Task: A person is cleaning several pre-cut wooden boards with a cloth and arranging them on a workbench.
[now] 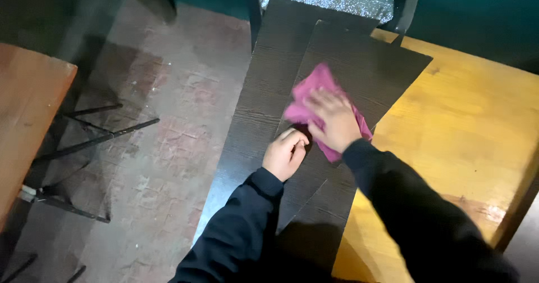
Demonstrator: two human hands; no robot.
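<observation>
Here the right hand [336, 125] pressed flat on a pink cloth [314, 92] atop the upper dark panel [359, 64]; the left hand [284, 155], loosely curled, steadied its edge. Overhanging the yellow counter [466, 131], the panel could slip.

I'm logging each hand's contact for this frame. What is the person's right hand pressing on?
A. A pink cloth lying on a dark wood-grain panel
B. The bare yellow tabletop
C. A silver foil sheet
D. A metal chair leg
A: the right hand lies flat on the pink cloth, which rests on the upper dark wood-grain panel; the left hand is at that panel's edge.
</observation>
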